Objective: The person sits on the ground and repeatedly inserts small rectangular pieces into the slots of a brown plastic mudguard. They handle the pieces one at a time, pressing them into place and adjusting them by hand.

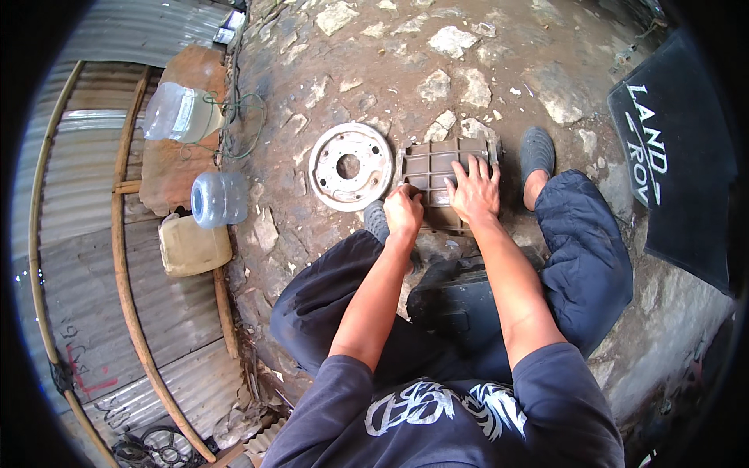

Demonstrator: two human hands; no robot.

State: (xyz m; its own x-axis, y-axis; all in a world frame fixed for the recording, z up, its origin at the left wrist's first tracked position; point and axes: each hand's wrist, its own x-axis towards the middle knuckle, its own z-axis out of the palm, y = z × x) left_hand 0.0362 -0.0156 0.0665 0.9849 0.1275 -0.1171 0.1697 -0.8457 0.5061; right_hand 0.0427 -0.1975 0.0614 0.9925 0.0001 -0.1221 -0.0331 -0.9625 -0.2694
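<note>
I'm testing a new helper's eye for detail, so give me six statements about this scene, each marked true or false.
1. The right hand lies spread on the brown case. True.
2. The white disc is left of the case. True.
3. The disc lies on top of the case. False: it lies on the ground beside it.
4. A hand grips the disc. False: the left hand is at the case's left edge.
5. The blue jug is next to the yellowish can. True.
6. Both feet are bare. False: they wear grey shoes.
</note>
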